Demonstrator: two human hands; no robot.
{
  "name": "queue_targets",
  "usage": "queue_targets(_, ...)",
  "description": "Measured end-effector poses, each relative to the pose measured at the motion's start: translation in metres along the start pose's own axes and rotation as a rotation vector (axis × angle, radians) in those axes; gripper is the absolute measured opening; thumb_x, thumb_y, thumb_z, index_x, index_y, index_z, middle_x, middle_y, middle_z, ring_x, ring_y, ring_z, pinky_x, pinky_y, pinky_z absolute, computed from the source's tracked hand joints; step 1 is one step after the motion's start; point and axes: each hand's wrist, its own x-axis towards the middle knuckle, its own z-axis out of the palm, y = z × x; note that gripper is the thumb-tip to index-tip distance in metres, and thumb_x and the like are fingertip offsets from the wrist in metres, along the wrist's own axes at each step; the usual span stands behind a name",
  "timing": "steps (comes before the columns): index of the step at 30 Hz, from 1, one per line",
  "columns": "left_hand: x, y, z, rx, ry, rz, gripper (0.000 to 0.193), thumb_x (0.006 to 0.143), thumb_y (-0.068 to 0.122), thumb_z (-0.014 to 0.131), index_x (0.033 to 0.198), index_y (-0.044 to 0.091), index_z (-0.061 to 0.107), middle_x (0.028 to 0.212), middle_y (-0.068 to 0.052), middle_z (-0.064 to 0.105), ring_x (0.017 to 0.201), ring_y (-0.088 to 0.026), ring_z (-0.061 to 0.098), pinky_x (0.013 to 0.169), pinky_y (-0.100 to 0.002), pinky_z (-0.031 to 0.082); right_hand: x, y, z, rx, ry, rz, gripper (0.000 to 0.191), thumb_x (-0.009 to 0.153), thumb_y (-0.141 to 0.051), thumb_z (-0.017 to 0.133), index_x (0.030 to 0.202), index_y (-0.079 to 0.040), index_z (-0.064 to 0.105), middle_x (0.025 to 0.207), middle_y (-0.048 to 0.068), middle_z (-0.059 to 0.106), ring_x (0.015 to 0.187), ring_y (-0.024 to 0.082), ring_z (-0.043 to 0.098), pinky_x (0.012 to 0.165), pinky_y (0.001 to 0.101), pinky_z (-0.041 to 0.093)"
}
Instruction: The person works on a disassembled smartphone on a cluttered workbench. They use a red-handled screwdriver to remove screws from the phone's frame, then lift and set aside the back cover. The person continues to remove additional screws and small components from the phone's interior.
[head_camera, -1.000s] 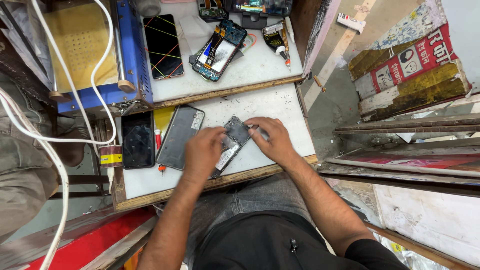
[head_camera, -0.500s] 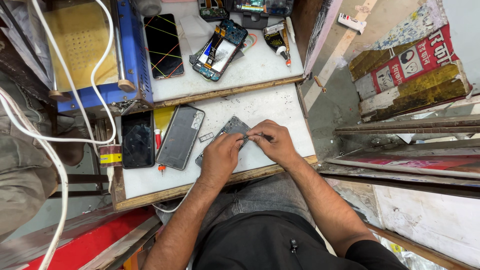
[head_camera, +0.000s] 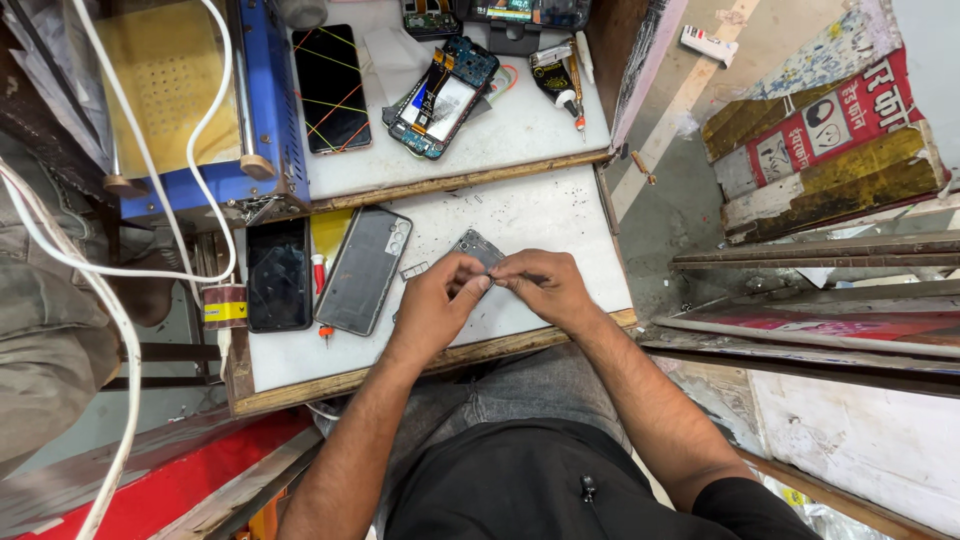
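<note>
A grey phone body lies on the white lower bench, its camera end pointing away from me. My left hand rests on its near end, with the fingertips pinching its edge. My right hand meets the left over the phone, its fingers closed on what looks like a thin dark tool. Most of the phone is hidden under both hands. A small metal tray piece lies just left of the left hand.
A grey back cover, a red-handled screwdriver and a black phone lie to the left. The upper shelf holds a cracked black screen, an opened phone and a glue tube. A blue machine with white cables stands at the far left.
My left hand has moved right, from beside the grey back cover onto the phone, and now meets the right hand. The phone has shifted slightly.
</note>
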Motion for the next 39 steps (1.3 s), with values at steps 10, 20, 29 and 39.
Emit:
queue_targets(10,0.029,-0.002,-0.020,0.258,0.283,-0.017,0.018,0.088,0.017,0.078,0.105,0.009,0.078,0.086,-0.008,0.078,0.074,-0.017,0.076,0.065,-0.032,0.060,0.007,-0.005,0.002,-0.114,0.113,0.153,0.022,0.099,-0.007,0.068,0.120,-0.009,0.073,0.112,0.008,0.078,0.097,0.014,0.075,0.082,0.0275,0.062)
queue_targets(20,0.032,0.007,-0.001,0.607,0.318,0.137,0.017,0.092,0.023,0.075,0.087,0.007,0.073,0.082,-0.010,0.073,0.077,-0.032,0.071,0.067,-0.045,0.056,0.010,-0.007,0.008,-0.416,0.117,-0.006,0.020,0.091,-0.006,0.071,0.111,-0.009,0.075,0.120,0.007,0.075,0.122,0.029,0.066,0.104,0.0414,0.052)
queue_targets(29,0.037,0.004,-0.001,0.541,0.316,0.048,0.016,0.091,0.023,0.076,0.087,0.007,0.073,0.088,-0.009,0.069,0.076,-0.030,0.070,0.066,-0.044,0.056,0.011,-0.007,0.007,-0.426,0.101,-0.001,0.019,0.092,-0.005,0.071,0.110,-0.009,0.075,0.121,0.007,0.075,0.123,0.028,0.065,0.106,0.0413,0.052)
queue_targets(39,0.044,-0.001,-0.003,0.363,0.291,-0.037,0.015,0.092,0.023,0.076,0.091,0.007,0.076,0.084,-0.006,0.072,0.072,-0.021,0.072,0.065,-0.037,0.056,0.011,-0.005,0.006,-0.433,0.074,0.029,0.018,0.094,-0.007,0.069,0.111,-0.009,0.075,0.122,0.006,0.075,0.124,0.026,0.065,0.106,0.0401,0.052)
